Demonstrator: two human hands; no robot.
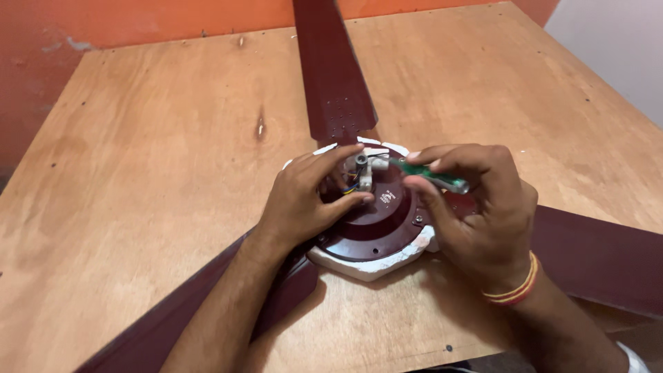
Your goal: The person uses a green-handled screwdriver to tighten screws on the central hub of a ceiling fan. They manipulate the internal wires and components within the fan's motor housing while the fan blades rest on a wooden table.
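A maroon ceiling fan (373, 228) lies on a plywood table (159, 159), its motor hub resting on a white foam block (376, 266). Three blades extend from the hub: one toward the far edge (331, 69), one toward the near left (173, 324), one to the right (601, 255).

The left hand (304, 200) rests on the hub, fingers partly curled. The forefinger reaches over the top toward the grey shaft (362, 160) at the centre; the thumb lies along the hub face just below it. The hand brackets the shaft and the coloured wires (351, 188) at its base; whether it grips them cannot be told.

The right hand (483, 207) is closed around a screwdriver (431, 176) with a green translucent handle. Thumb and forefinger pinch the handle near its front end; the remaining fingers are folded behind it. The tool lies almost level, tip pointing left toward the shaft and a white fitting (378, 160) beside it. The tip itself is too small to make out. A band of orange and yellow thread (514, 287) circles the right wrist.
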